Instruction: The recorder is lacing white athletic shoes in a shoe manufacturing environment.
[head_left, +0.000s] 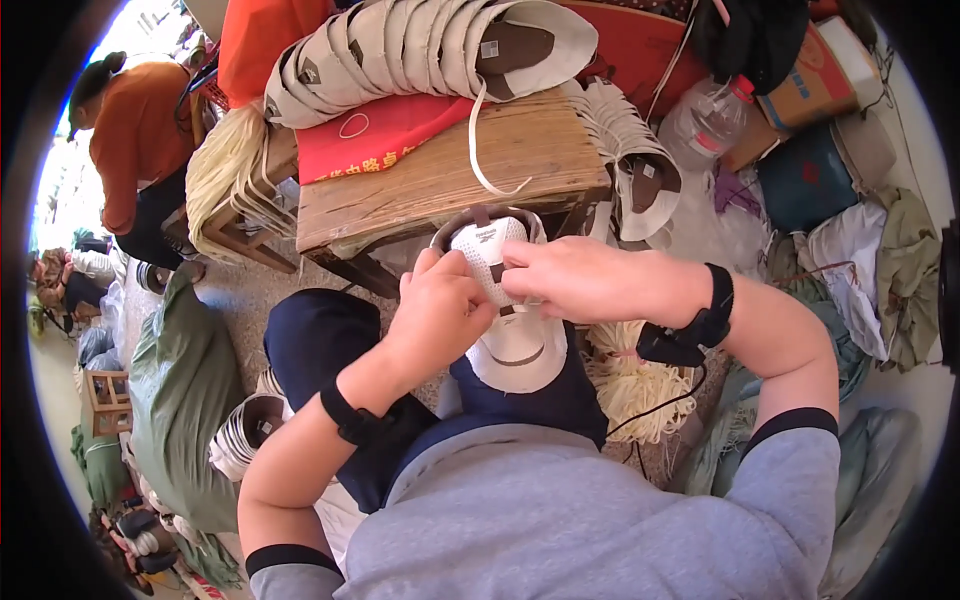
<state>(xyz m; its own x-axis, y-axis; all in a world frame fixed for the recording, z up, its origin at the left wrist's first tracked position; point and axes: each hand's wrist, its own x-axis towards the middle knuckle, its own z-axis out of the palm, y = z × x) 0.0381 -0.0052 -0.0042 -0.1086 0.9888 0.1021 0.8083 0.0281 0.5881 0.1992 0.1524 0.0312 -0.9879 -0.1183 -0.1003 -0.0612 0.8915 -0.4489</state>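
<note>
Shoe upper [512,338], white with brown trim; left hand [440,300] and right hand [580,278] at its opening, fingers [525,257] curled, whether clamped unclear

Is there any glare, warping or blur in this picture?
Head view: glare washes out the upper left rim beside the person in orange; head view: fisheye bending, black corners; head view: left hand and right hand well lit, perhaps slightly motion-blurred; white shoe upper fairly clear.

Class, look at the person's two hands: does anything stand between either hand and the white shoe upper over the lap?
Nothing visible does: the left hand and right hand both touch the shoe upper, from opposite sides.
</note>
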